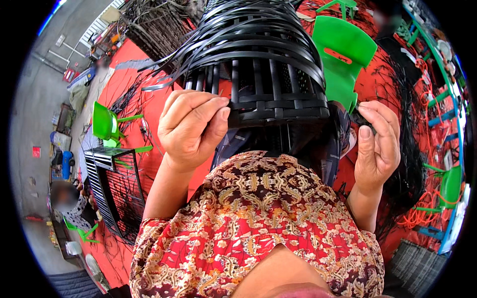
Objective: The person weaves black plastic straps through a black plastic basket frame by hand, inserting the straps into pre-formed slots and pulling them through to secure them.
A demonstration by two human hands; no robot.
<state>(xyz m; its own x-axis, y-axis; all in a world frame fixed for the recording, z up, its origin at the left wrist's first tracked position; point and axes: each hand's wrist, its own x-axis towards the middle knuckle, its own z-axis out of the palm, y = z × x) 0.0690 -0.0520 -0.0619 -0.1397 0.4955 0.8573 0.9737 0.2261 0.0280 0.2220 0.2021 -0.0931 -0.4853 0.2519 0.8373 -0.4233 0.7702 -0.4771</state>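
In front of me stands a partly woven black basket-like piece (278,107), with flat uprights and a woven band along its near edge. Long loose black plastic strips (248,44) arch over its top. My left hand (191,124) is closed in a pinch at the near left corner, where a black strip runs into the band. To the right of the piece, my right hand (378,144) is raised and apart from it. Its fingers are curled, with a small gap between thumb and forefinger; dark clutter behind makes the fingertips hard to read.
A green plastic chair (343,54) stands right behind the piece. At left are another green chair (103,121) and a black slatted frame (112,186). Black strips litter the red floor (154,107). A blue-green rack (454,111) lines the right; a person (79,211) sits far left.
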